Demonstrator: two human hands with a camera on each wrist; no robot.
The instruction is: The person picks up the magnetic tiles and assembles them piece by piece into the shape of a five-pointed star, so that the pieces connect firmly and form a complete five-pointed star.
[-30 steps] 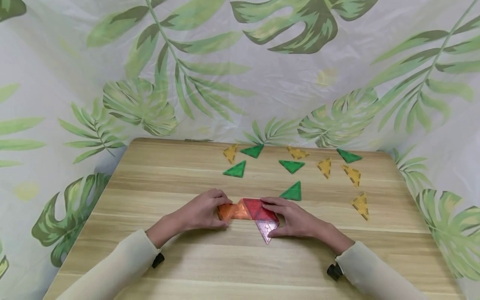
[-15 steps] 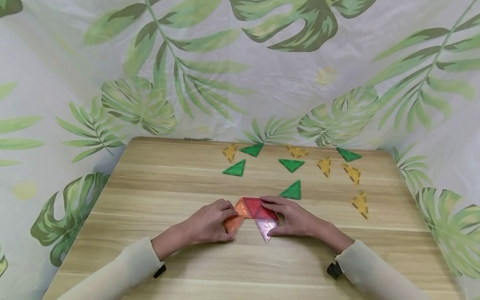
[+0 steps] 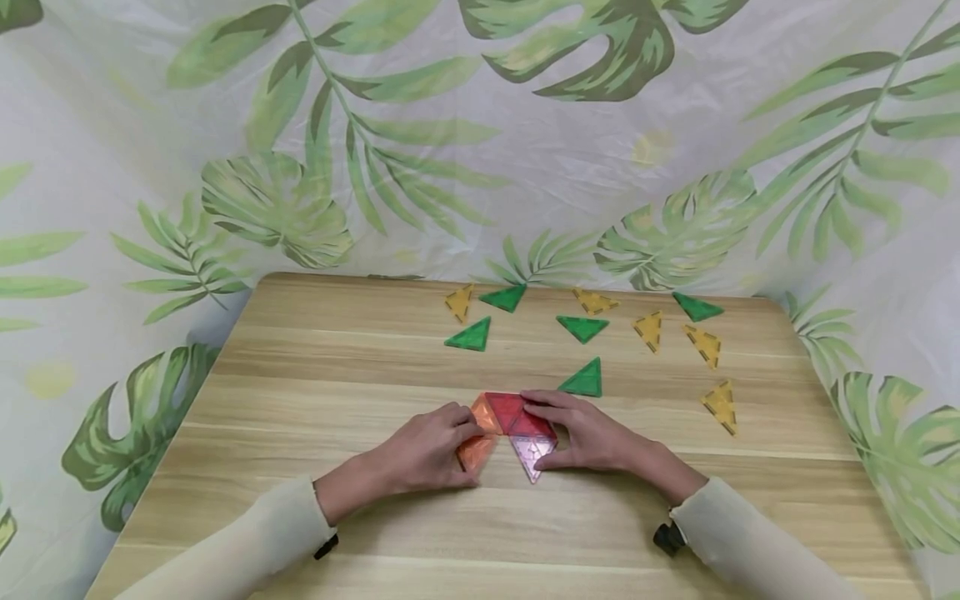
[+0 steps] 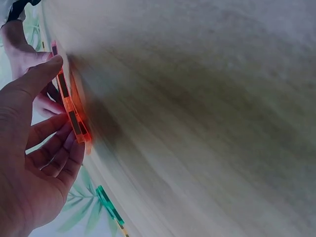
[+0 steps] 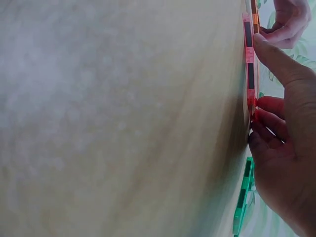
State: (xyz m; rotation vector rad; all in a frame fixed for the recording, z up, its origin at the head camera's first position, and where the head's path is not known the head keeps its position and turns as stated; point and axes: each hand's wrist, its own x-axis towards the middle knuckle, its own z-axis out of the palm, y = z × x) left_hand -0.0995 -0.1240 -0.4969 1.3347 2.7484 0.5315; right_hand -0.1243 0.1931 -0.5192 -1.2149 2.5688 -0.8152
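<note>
My left hand (image 3: 423, 452) pinches an orange triangular magnetic tile (image 3: 476, 455) between thumb and fingers. In the left wrist view the tile's edge (image 4: 75, 122) shows dark magnet strips. Just above it lies a second orange tile (image 3: 485, 412), partly behind my fingertips. Two red triangular tiles (image 3: 505, 407) continue the row to the right, with a pink triangular tile (image 3: 531, 455) below them. My right hand (image 3: 592, 433) grips this side, fingers at the red tile and thumb on the pink one. From the right wrist, the pink tile (image 5: 248, 52) appears edge-on beneath the thumb.
A green triangular tile (image 3: 587, 379) lies close behind my right hand. Several other green tiles (image 3: 471, 335) and yellow tiles (image 3: 721, 407) are scattered over the back and right of the wooden table (image 3: 315, 367). A leaf-patterned cloth (image 3: 420, 167) hangs behind.
My left hand has moved right and toward me, turning its orange tile from the left of the other orange tile to below it. The right hand stays in place.
</note>
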